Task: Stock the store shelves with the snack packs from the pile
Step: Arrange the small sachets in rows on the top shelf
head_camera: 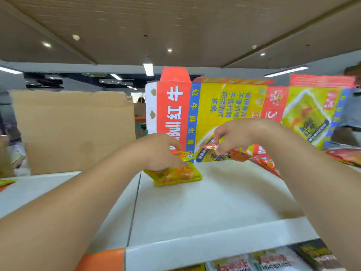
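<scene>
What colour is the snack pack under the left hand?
The snack pack beneath the left hand is yellow with orange print, head view.

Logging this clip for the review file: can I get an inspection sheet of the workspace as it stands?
Surface: white shelf top.
Job's things: yellow packs lying on the shelf; red pack held above it; other red packs at right.
Clutter: printed carton and brown cardboard standing at the back.
Grips: left hand holds the yellow packs; right hand pinches the red pack.
Cables: nothing seen.
Surroundings: ceiling lights; lower-shelf packs.
</scene>
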`<state>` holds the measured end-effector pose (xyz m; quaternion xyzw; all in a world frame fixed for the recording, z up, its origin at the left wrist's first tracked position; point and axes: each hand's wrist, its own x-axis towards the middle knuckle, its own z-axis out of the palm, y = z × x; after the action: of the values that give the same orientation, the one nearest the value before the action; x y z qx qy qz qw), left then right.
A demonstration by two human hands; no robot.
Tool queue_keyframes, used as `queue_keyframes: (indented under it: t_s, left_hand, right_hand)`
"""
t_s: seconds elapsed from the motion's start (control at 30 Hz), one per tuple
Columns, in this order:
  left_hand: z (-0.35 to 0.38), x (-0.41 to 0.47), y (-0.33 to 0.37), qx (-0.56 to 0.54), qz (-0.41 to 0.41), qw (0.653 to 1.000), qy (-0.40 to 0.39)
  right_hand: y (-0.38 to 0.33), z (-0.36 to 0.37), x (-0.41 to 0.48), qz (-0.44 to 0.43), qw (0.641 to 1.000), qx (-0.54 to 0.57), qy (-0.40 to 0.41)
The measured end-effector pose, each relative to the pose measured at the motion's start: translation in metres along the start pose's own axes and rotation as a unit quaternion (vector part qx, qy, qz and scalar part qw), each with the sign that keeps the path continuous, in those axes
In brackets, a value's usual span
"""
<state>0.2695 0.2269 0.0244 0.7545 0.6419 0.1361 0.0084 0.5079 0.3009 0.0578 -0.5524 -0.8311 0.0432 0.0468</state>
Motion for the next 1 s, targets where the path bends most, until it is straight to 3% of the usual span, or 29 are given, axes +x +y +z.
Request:
queue_keyframes:
  t_s: [0.17, 0.33, 0.5, 0.63, 0.8, 1.0]
  left_hand:
    - [0.034, 0.044, 0.086, 0.082, -0.040, 0.994, -0.053]
    - [0.061, 0.090, 0.114, 0.122, -0.099, 0.982, -0.100]
    - [0.089, 0.110, 0.116, 0.171, -0.141, 0.975, -0.033]
    - [0.081, 0.093, 0.101, 0.070, -0.085, 0.994, 0.029]
    - [0.077, 0.083, 0.087, 0.005, -0.125, 0.989, -0.085]
    - [0.076, 0.088, 0.090, 0.042, -0.131, 0.985, -0.107]
  right_hand:
    - [0.069, -0.004, 0.004, -0.027, 0.999, -0.006, -0.017]
    - [0.104, -0.008, 0.020, -0.058, 0.998, -0.008, -0.034]
    - [0.111, -0.007, 0.045, -0.087, 0.996, -0.003, -0.035]
    - [0.116, 0.007, 0.056, -0.113, 0.992, 0.036, -0.041]
    - [0.124, 0.010, 0.056, -0.126, 0.991, 0.035, -0.026]
    - [0.125, 0.017, 0.053, -0.130, 0.991, 0.021, -0.031]
